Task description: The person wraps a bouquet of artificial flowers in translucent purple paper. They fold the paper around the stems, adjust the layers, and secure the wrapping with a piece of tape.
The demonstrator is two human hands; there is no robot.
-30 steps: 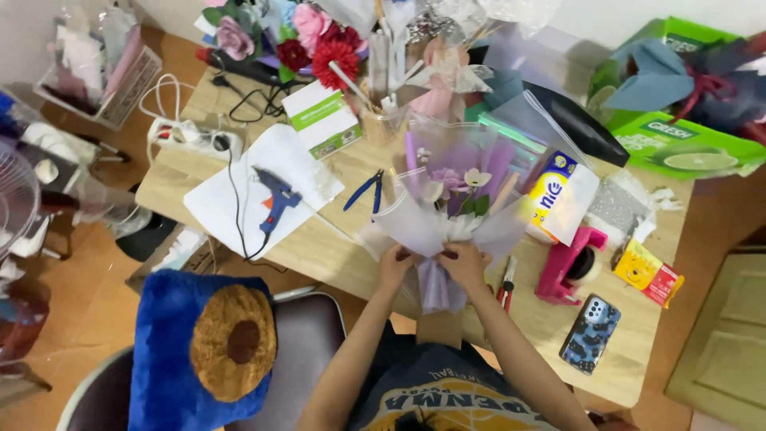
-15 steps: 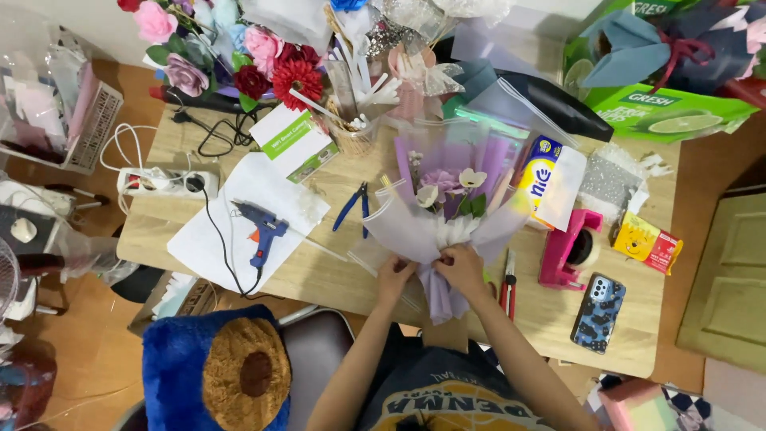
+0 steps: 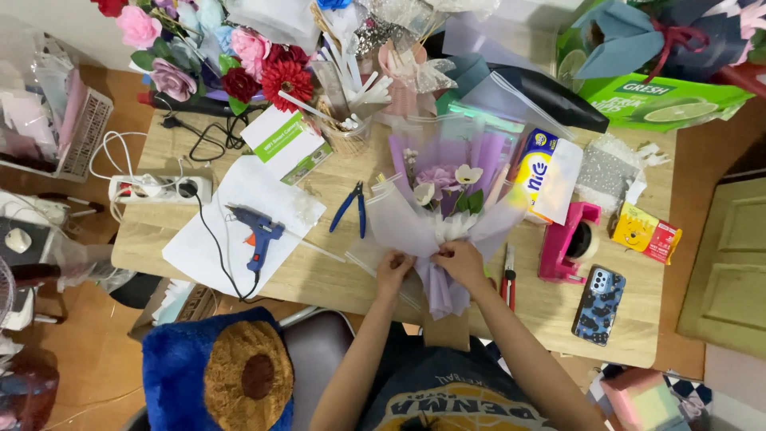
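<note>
Both hands, left hand (image 3: 392,267) and right hand (image 3: 460,260), pinch the bouquet (image 3: 444,209) wrap tight at its neck; tying it off likely needs one hand free.

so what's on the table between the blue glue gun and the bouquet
In the head view, blue-handled pliers lie on the bare wood between the glue gun and the bouquet, apart from both. A thin clear stick runs from the gun's tip toward the bouquet.

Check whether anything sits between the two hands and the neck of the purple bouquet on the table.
Nothing visible does. The left hand and right hand are both already on the gathered neck of the bouquet, pinching the wrapping paper. The blue pliers and the red-handled cutter lie off to either side, apart from the hands.
</note>
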